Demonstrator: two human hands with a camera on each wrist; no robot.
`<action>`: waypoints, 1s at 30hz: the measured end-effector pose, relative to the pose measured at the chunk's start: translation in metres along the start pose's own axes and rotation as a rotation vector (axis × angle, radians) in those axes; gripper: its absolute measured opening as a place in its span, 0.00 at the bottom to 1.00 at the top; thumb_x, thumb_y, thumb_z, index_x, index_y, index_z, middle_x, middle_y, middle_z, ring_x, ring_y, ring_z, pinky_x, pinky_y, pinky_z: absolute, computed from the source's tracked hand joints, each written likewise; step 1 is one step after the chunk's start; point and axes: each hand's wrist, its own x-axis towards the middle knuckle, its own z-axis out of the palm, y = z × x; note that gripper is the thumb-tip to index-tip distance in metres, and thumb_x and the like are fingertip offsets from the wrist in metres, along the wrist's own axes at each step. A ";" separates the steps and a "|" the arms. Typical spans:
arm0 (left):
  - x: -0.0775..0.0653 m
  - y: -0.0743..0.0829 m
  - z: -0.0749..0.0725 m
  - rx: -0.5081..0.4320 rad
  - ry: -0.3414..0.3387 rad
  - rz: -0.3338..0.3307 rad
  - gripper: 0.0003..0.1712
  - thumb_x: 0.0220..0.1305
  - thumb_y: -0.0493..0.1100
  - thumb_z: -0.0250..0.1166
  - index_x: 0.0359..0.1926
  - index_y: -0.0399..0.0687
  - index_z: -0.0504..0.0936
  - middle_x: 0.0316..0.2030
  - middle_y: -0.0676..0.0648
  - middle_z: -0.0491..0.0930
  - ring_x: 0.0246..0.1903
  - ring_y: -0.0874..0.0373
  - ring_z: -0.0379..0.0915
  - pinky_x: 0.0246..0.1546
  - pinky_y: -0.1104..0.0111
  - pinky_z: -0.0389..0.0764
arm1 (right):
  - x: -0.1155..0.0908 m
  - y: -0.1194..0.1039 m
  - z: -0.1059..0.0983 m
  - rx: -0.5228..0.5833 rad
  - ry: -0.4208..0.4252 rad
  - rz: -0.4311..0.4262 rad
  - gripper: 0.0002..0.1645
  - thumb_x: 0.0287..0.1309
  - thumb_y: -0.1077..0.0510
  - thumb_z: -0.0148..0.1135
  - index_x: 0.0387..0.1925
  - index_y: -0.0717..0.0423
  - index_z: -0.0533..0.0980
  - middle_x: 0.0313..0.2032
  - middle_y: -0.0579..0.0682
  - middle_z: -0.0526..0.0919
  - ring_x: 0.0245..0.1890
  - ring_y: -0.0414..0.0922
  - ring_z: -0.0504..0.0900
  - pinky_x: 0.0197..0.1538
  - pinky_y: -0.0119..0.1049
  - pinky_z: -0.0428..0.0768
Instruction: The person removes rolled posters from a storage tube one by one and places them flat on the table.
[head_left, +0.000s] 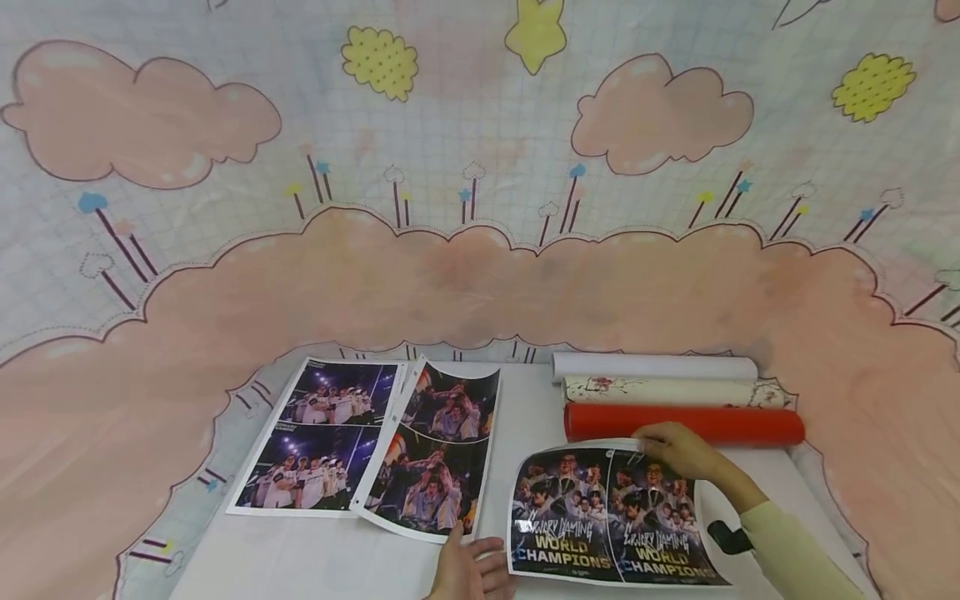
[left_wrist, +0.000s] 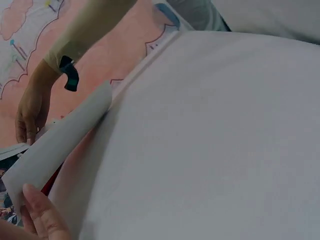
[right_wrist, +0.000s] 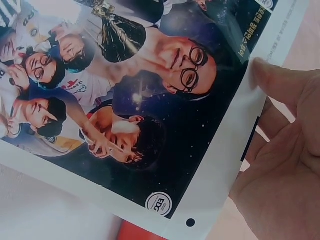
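Observation:
My right hand point(head_left: 678, 454) pinches the top edge of a glossy printed poster point(head_left: 615, 550) with two side-by-side panels reading "World Champions". In the right wrist view the thumb point(right_wrist: 275, 82) lies on the white border while other fingers sit behind the sheet. The poster is lifted and bowed, its white back point(left_wrist: 65, 140) facing the left wrist camera. My left hand point(head_left: 472, 567) has its fingers extended, right by the poster's lower left edge. Just above that hand lies a sheet of two crowd photos point(head_left: 442, 454), curled and overlapping a sheet of two team photos point(head_left: 318, 437).
Three rolls lie along the back right of the white table point(head_left: 217, 554): a white one point(head_left: 652, 365), a floral one point(head_left: 660, 390) and a red one point(head_left: 682, 425) closest to the poster. A cartoon-printed cloth point(head_left: 480, 292) rises behind the table. A dark strap point(head_left: 729, 537) hangs at the right wrist.

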 end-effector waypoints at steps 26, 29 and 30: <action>0.043 0.013 0.020 -0.111 -0.063 0.106 0.42 0.74 0.64 0.18 0.73 0.35 0.44 0.76 0.33 0.45 0.76 0.37 0.39 0.76 0.49 0.46 | 0.004 -0.003 0.003 -0.039 0.018 0.010 0.14 0.70 0.56 0.54 0.49 0.58 0.81 0.44 0.52 0.86 0.41 0.42 0.82 0.42 0.41 0.81; 0.043 0.010 0.020 0.006 -0.098 0.085 0.47 0.74 0.65 0.22 0.72 0.26 0.45 0.72 0.28 0.54 0.73 0.35 0.49 0.74 0.47 0.53 | 0.004 -0.002 0.002 -0.024 -0.004 0.003 0.12 0.70 0.57 0.54 0.47 0.56 0.81 0.39 0.49 0.85 0.35 0.36 0.78 0.38 0.36 0.78; 0.042 0.008 0.019 0.060 -0.106 0.083 0.47 0.75 0.64 0.25 0.71 0.23 0.49 0.69 0.27 0.60 0.70 0.35 0.56 0.72 0.47 0.58 | 0.004 -0.002 0.002 -0.013 -0.013 -0.002 0.11 0.70 0.57 0.54 0.46 0.55 0.81 0.36 0.47 0.84 0.33 0.35 0.76 0.36 0.35 0.77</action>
